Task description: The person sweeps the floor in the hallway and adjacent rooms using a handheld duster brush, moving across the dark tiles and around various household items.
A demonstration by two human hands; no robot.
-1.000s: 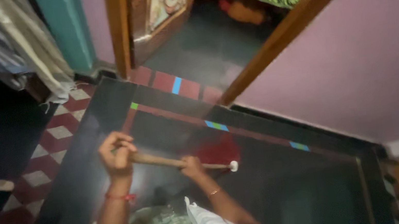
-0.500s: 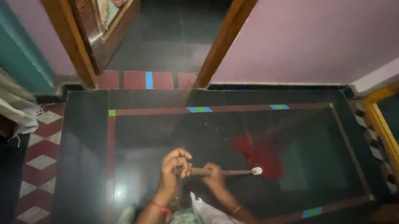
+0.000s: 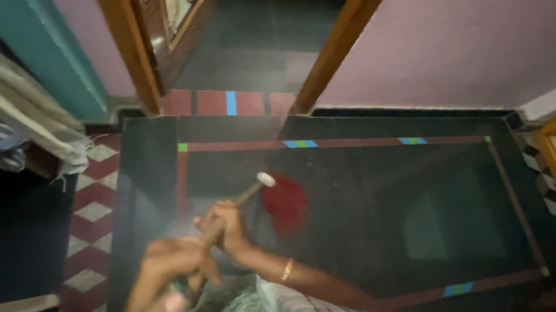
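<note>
Two hands grip one wooden broom handle (image 3: 244, 195): right hand (image 3: 224, 225) closed around its middle, left hand (image 3: 164, 277), blurred, closed lower down. The red broom head (image 3: 284, 202) lies on the glossy black floor (image 3: 406, 189) near the red border strip (image 3: 240, 145). A fast stroke could slip on the polished surface. Half a second earlier, the head lay farther right.

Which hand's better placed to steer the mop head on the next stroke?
Probably right. The right hand grips the wooden handle lower down, nearer the red mop head. The left hand holds the upper end, blurred, near the body.
</note>
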